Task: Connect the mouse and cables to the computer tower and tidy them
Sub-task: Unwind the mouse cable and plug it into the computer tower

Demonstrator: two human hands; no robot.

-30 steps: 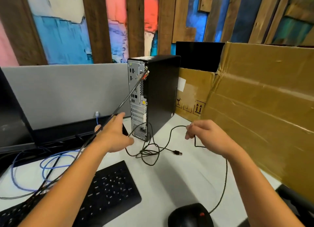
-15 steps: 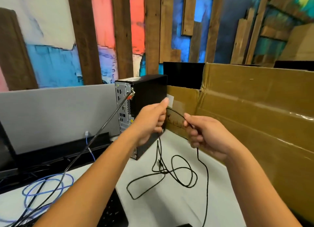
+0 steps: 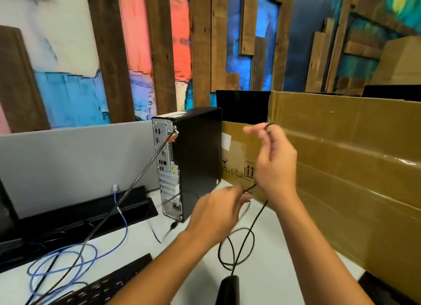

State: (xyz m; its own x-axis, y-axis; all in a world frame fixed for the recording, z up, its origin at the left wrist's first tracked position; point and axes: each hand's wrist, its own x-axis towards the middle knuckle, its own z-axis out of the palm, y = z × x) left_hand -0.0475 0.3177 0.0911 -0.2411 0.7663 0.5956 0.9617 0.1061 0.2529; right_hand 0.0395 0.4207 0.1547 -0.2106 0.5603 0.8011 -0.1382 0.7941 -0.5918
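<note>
The black computer tower [image 3: 198, 158] stands upright on the white desk, its metal back panel facing me. A grey security cable [image 3: 127, 195] runs from its top rear corner down to the left. My right hand [image 3: 275, 163] is raised beside the tower, the thin black mouse cable [image 3: 241, 245] looped over its fingers. My left hand [image 3: 218, 211] is lower and pinches the same cable. The cable hangs in a loop down to the black mouse [image 3: 229, 291] at the bottom edge. The cable's USB plug [image 3: 173, 225] dangles near the tower's base, blurred.
A large cardboard box [image 3: 341, 168] walls off the right side. A black keyboard [image 3: 109, 284] lies at lower left, with a coiled blue network cable [image 3: 63, 263] beside it. A grey partition [image 3: 75, 163] and a black cable tray [image 3: 91, 211] run behind the desk.
My right hand has risen with the cable looped over it, my left hand has dropped below it. The cable coil has lifted off the desk, and the mouse has come back into view.
</note>
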